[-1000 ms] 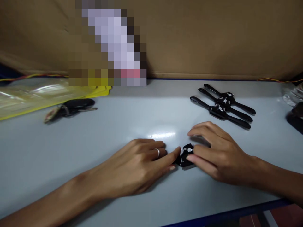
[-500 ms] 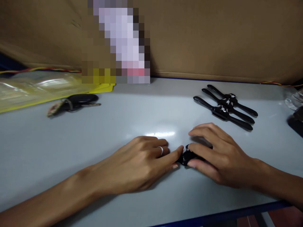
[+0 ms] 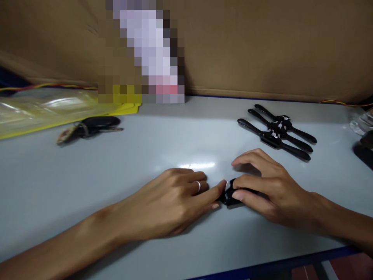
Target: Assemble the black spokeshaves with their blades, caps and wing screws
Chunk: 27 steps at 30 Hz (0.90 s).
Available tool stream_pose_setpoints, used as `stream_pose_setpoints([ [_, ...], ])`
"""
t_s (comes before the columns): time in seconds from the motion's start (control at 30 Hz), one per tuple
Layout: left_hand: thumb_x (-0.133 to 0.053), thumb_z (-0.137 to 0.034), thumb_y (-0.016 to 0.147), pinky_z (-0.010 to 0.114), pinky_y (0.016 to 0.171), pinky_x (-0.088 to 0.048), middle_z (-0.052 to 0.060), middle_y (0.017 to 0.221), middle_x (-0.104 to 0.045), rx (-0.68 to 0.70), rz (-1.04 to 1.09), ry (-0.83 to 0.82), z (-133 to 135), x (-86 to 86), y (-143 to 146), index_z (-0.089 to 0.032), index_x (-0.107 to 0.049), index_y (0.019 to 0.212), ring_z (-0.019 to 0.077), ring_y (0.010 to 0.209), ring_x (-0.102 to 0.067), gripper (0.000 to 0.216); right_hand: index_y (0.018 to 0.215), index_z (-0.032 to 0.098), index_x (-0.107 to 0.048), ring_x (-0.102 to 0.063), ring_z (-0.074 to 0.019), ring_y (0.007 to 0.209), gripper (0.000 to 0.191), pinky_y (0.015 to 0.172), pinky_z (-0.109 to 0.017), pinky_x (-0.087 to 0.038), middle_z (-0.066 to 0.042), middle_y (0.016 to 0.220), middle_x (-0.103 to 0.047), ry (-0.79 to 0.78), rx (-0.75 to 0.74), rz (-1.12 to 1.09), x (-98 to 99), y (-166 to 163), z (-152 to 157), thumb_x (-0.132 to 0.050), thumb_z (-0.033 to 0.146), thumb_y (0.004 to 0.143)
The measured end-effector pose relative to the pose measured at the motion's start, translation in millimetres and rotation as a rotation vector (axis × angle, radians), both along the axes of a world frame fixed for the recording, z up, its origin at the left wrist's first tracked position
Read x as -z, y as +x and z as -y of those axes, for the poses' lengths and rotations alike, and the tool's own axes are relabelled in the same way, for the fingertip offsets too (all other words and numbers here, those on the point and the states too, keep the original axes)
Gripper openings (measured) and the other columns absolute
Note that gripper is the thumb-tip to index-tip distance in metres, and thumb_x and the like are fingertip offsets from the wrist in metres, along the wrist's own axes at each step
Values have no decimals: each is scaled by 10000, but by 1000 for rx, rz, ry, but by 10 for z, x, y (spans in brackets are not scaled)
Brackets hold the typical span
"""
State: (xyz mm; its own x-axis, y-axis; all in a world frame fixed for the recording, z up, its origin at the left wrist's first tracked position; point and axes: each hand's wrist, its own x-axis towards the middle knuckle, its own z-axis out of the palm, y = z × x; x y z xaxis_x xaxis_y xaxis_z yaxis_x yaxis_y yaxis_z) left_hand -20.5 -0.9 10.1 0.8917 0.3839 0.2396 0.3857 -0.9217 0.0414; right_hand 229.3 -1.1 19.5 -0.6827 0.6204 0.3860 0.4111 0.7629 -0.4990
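A black spokeshave (image 3: 229, 197) lies on the table between my hands, much of it covered by fingers. My left hand (image 3: 177, 204), with a ring on one finger, is closed around its left handle, the index fingertip against the middle body. With thumb and index finger, my right hand (image 3: 272, 190) pinches the body, hiding the right handle; another finger arches above it. Behind my right hand, three similar spokeshaves (image 3: 275, 132) lie side by side at a slant, with light patches on their bodies.
Keys with a black fob (image 3: 100, 122) lie at the left, in front of clear plastic packaging with yellow edges (image 3: 58, 105). A cardboard sheet (image 3: 262, 50) stands along the back. Dark and clear objects (image 3: 365, 144) sit at the right edge. The blue table edge (image 3: 262, 268) runs in front.
My right thumb has moved up from the body's near side onto its top, showing more of the spokeshave. My left hand stays in place.
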Motion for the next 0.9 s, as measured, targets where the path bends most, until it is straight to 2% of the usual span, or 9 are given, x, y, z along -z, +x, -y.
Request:
stream_pose_setpoints([
  [0.17, -304, -213, 1084, 325, 487, -357, -10, 639, -556, 1, 11, 12, -13, 2, 13, -117, -560, 1179, 172, 546, -517, 289, 721, 146, -681, -577, -250, 1094, 281, 903, -393, -508, -150, 1127, -655, 4, -35, -1, 27, 22, -6, -622, 238, 980],
  [0.37, -308, -234, 1087, 288, 492, -389, 10, 669, -593, -29, 38, -44, -10, -8, 11, -117, -596, 1181, 161, 555, -535, 325, 949, 103, -708, -588, -268, 1031, 213, 864, -430, -502, -166, 1074, -666, 121, 60, 161, 44, 77, -90, -540, 215, 1015],
  [0.43, -296, -247, 1092, 261, 496, -381, -6, 652, -571, -76, 97, -206, -18, -35, 16, -142, -634, 1072, 130, 527, -501, 355, 987, 102, -709, -598, -255, 984, 212, 846, -420, -498, -153, 1033, -673, 155, 103, 124, 36, 83, -113, -538, 223, 1019],
  [0.53, -337, -251, 1077, 210, 474, -342, -55, 578, -459, -206, 243, -553, -47, -90, 28, -166, -609, 808, 80, 479, -401, 392, 1003, 107, -705, -609, -245, 931, 187, 812, -416, -493, -140, 992, -685, 219, 158, 59, 10, 93, -135, -561, 226, 1012],
  [0.63, -363, -277, 1065, 183, 418, -286, -85, 525, -336, -336, 377, -744, -62, -115, 30, -169, -587, 747, 63, 431, -298, 404, 999, 134, -697, -624, -238, 889, 159, 790, -413, -494, -113, 946, -705, 263, 188, 24, -31, 117, -172, -570, 230, 1008],
  [0.7, -376, -277, 1064, 191, 426, -306, -79, 535, -378, -307, 396, -689, -47, -91, 17, -171, -608, 782, 68, 440, -338, 380, 968, 165, -692, -633, -225, 855, 152, 783, -405, -491, -88, 910, -715, 298, 249, -35, -71, 148, -220, -555, 216, 1009],
  [0.73, -384, -267, 1063, 205, 447, -330, -66, 558, -433, -256, 385, -598, -33, -69, 5, -172, -623, 822, 78, 463, -387, 353, 944, 179, -690, -637, -220, 841, 164, 786, -402, -487, -78, 893, -718, 323, 301, -69, -94, 170, -252, -543, 208, 1010],
  [0.83, -408, -205, 1049, 262, 486, -354, -29, 613, -529, -93, 342, -169, -6, 7, -57, -176, -640, 1005, 117, 515, -467, 238, 871, 204, -683, -633, -207, 787, 226, 780, -390, -468, -53, 833, -713, 404, 473, -144, -157, 255, -369, -507, 208, 1013],
  [0.9, -448, -163, 1027, 277, 498, -354, -42, 583, -510, -83, 316, 101, -34, 31, -121, -181, -614, 1129, 134, 515, -479, 196, 818, 215, -674, -623, -199, 756, 269, 758, -372, -457, -38, 794, -704, 418, 553, -158, -180, 320, -448, -494, 238, 1017],
])
